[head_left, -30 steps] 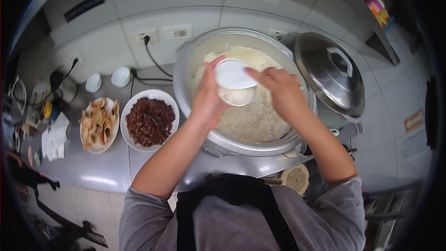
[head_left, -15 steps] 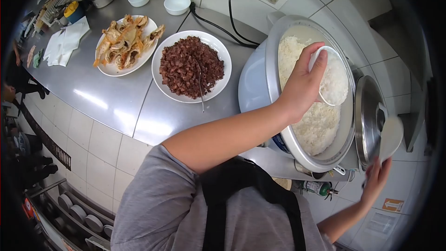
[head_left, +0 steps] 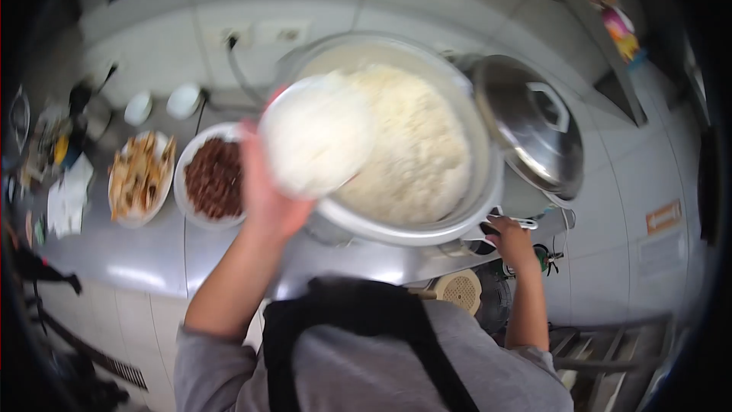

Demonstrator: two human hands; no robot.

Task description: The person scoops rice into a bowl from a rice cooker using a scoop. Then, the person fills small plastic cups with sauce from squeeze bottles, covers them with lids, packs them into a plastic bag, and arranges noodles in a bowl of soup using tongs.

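My left hand [head_left: 271,191] grips a white bowl filled with rice [head_left: 319,136], raised over the left side of a large rice cooker [head_left: 488,206]. Cooked rice [head_left: 415,145] fills much of the pot. At the cooker's lower right, my right hand [head_left: 509,240] is closed on a white handle beside a dark container; what the handle belongs to is too small to tell. Left of the bowl, a plate of chopped dark meat [head_left: 213,179] is partly covered by my left hand.
A steel lid [head_left: 534,126] leans right of the cooker. On the left are a plate of browned pieces [head_left: 141,175], two small white bowls [head_left: 184,101], white paper [head_left: 69,197] and a plugged-in cord [head_left: 242,72]. A tan perforated item [head_left: 459,292] sits below.
The rice-filled bowl has moved left and up toward the camera. My right hand, which held a white paddle out to the right, is now by the cooker's lower right. The view has swung back.
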